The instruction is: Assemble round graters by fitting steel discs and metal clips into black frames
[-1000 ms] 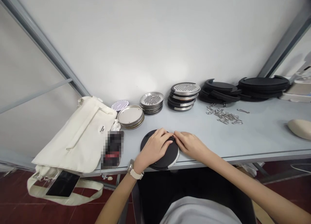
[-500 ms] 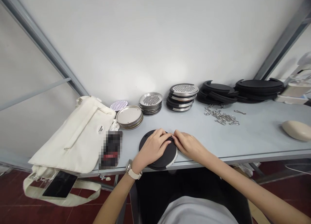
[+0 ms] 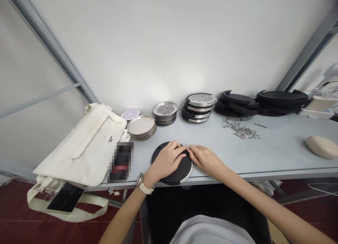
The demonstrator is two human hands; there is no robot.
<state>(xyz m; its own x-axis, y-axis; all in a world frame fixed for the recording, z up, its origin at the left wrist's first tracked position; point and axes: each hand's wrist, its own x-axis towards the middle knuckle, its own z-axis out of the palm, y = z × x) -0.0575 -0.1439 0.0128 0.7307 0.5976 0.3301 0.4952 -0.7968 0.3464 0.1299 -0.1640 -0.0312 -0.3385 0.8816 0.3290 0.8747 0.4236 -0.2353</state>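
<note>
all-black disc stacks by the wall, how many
2: the left black round stack, behind the loose silver metal clips; the right black round stack beside it. No other shows.

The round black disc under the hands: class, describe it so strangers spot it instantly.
Find the grey table. At its near edge, a round black disc lies under the left hand, the right hand at its rim. Unlike the stacked black discs by the white wall, it lies apart.
</note>
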